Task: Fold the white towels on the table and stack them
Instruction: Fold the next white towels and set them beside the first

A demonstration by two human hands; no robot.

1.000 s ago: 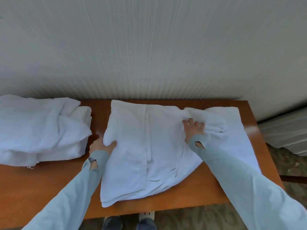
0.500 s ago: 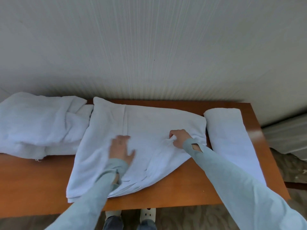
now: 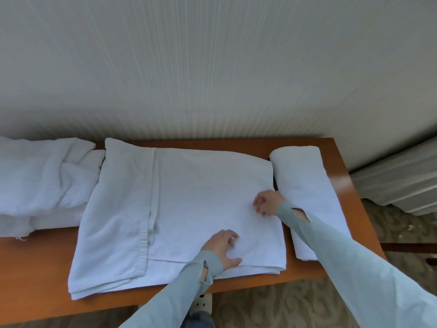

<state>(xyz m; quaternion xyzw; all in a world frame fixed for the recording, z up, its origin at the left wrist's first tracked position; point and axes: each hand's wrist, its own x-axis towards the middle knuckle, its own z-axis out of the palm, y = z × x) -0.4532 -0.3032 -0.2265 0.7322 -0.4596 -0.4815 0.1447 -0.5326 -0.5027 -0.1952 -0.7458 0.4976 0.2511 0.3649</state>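
Note:
A large white towel (image 3: 189, 202) lies folded and spread flat over the middle of the brown wooden table (image 3: 35, 268). My left hand (image 3: 223, 247) rests palm down on its near right part, fingers apart. My right hand (image 3: 267, 204) presses on the towel's right edge, fingers curled loosely, gripping nothing that I can see. A narrow folded white towel (image 3: 305, 185) lies along the table's right side. A crumpled heap of white towels (image 3: 42, 176) sits at the left end.
A pale striped wall (image 3: 212, 67) stands right behind the table. A grey ribbed object (image 3: 397, 183) is on the floor at the right. Patterned carpet (image 3: 272, 304) and my slippered feet (image 3: 201, 306) show below the table's front edge.
The big towel has been flattened and squared up; its bunched right part is smoothed down. My left hand slid right and nearer, my right hand moved out to the towel's right edge.

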